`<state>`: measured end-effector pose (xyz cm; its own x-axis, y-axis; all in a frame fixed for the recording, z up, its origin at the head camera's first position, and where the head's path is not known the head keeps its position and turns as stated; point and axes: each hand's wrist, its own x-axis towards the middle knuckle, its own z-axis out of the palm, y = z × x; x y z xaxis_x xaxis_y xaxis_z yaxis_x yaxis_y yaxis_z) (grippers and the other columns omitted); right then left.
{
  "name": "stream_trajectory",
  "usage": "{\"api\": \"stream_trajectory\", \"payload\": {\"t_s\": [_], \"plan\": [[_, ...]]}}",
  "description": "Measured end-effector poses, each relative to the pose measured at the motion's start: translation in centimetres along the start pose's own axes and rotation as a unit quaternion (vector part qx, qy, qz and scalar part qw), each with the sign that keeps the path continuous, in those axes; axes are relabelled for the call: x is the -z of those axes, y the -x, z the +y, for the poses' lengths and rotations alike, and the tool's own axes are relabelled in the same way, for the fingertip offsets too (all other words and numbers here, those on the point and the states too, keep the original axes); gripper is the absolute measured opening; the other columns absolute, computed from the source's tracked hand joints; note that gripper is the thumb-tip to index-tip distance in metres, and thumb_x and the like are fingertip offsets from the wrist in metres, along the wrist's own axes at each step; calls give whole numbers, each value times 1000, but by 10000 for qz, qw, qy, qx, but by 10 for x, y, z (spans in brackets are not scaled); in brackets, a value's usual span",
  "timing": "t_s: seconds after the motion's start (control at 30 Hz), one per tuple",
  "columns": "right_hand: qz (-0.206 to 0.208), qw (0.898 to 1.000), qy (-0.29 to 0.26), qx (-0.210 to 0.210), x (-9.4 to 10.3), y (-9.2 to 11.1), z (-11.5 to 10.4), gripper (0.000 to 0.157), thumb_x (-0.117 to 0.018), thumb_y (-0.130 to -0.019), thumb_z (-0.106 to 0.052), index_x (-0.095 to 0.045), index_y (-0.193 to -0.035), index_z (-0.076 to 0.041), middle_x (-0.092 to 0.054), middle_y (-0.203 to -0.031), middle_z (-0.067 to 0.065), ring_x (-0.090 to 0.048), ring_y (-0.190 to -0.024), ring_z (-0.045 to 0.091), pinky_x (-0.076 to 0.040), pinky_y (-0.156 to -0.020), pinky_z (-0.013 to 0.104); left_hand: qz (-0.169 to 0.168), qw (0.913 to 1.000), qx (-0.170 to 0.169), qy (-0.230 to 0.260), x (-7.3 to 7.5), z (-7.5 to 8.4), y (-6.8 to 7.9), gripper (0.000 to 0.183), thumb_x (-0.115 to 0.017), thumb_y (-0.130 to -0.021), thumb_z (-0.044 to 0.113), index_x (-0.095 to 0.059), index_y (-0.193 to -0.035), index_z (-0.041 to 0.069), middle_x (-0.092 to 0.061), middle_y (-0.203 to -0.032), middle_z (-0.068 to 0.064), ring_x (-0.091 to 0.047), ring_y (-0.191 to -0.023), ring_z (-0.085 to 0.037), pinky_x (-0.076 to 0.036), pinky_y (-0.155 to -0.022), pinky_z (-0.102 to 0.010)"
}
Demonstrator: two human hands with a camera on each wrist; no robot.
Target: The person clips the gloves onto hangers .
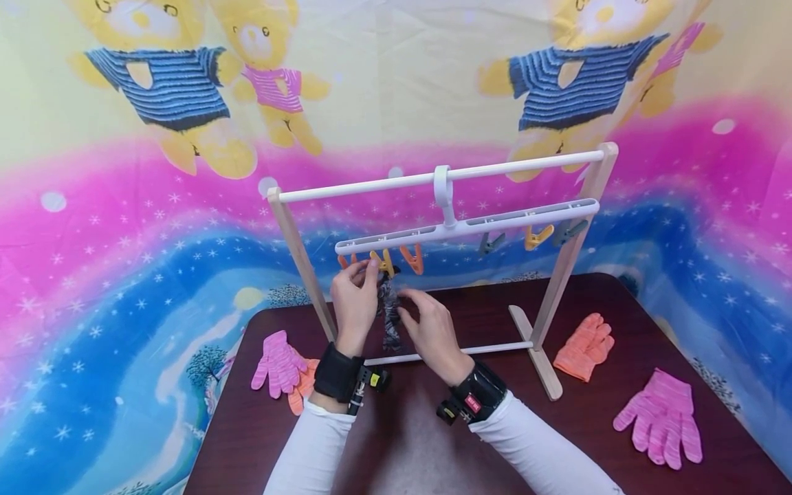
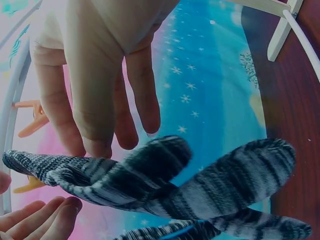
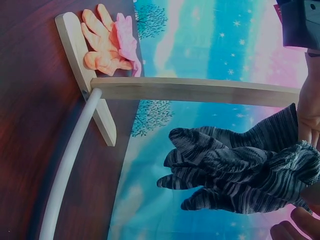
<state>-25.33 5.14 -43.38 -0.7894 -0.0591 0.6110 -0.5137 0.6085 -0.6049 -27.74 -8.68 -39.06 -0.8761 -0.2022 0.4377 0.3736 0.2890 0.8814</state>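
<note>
A grey-and-black striped knit glove (image 1: 390, 313) hangs fingers down below a yellow clothespin (image 1: 385, 262) on the white hanger (image 1: 402, 237). My left hand (image 1: 355, 302) pinches that clothespin, thumb on its near side, beside the glove's cuff. On the other side, my right hand (image 1: 434, 333) has its thumb and forefinger apart, their tips pointing at the glove. In the left wrist view, fingertips of the right hand (image 2: 100, 75) are right at the fabric near the cuff. The glove (image 3: 225, 165) shows several loose dangling fingers in the right wrist view.
The hanger hooks over the top bar of a wooden rack (image 1: 547, 295). Orange clothespins (image 1: 411, 259) flank the yellow one; grey and yellow clothespins (image 1: 538, 237) hang at right. Pink (image 1: 278, 364) and orange gloves lie at left; orange (image 1: 584, 347) and pink gloves (image 1: 662, 419) at right.
</note>
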Motion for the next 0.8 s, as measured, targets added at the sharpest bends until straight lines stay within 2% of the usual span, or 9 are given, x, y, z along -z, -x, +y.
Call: {"api": "stream_trajectory", "payload": {"t_s": [0.13, 0.2, 0.23, 0.43, 0.63, 0.8], "plan": [[-67, 10000, -10, -57, 0, 2, 2, 28, -73, -91, -5, -70, -119, -5, -75, -116, 11, -72, -108, 26, -58, -89, 43, -3, 10000, 11, 32, 1, -5, 4, 49, -55, -101, 49, -70, -125, 8, -76, -110, -16, -73, -100, -25, -57, -87, -36], [-112, 9999, -22, -99, 0, 4, 2, 28, -73, -91, -6, -71, -119, -6, -74, -116, 11, -72, -108, 28, -58, -89, 44, -13, 9999, 89, -46, 0, -6, 5, 45, -56, -102, 45, -70, -125, 8, -76, -110, -15, -73, -101, -24, -57, -87, -37], [-136, 9998, -22, -129, 0, 4, 3, 28, -73, -92, -7, -70, -119, -6, -74, -116, 11, -72, -108, 28, -58, -88, 44, -73, 9996, 233, -143, 1, -6, 6, 44, -57, -102, 43, -70, -125, 8, -76, -112, -16, -73, -103, -25, -58, -88, -40], [-211, 9995, 31, -252, 1, 10, 5, 26, -73, -92, -11, -72, -118, -7, -74, -116, 10, -71, -109, 25, -58, -89, 44, -115, 9978, 407, -510, -1, -10, 14, 31, -59, -103, 29, -71, -123, 8, -77, -110, -14, -75, -102, -24, -59, -86, -40], [-290, 9992, 27, -275, -1, 16, 11, 24, -73, -92, -10, -72, -116, -7, -75, -113, 10, -72, -108, 27, -57, -89, 44, -190, 9957, 532, -735, -2, -16, 25, 32, -59, -102, 31, -72, -123, 11, -78, -108, -11, -75, -100, -23, -59, -84, -44], [-391, 9986, 76, -337, -1, 22, 17, 23, -72, -93, -11, -72, -115, -9, -75, -112, 8, -71, -108, 25, -57, -89, 43, -221, 9949, 484, -853, -1, -19, 31, 30, -60, -102, 30, -73, -121, 11, -79, -107, -11, -76, -98, -23, -59, -83, -45]]}}
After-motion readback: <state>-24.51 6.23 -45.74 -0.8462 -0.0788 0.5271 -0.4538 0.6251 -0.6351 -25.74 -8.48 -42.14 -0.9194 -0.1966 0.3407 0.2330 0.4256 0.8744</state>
